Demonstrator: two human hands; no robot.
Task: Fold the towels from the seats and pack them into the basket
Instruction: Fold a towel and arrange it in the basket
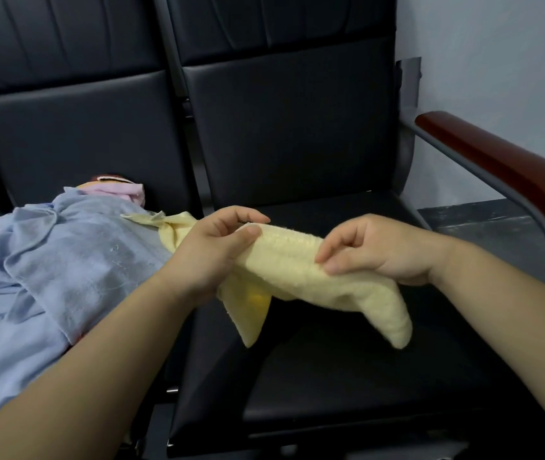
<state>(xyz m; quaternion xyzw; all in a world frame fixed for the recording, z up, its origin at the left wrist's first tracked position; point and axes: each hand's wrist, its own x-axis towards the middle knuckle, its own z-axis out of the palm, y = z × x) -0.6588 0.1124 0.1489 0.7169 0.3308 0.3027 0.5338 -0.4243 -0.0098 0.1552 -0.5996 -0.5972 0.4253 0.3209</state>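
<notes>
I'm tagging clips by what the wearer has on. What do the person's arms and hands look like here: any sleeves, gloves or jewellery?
Both arms are bare. No sleeve shows on the left forearm or the right forearm anywhere in the frame. The left hand and the right hand wear no gloves, and no ring, watch or bracelet is visible.

Head view, angled down, close over seats (297, 144)
</notes>
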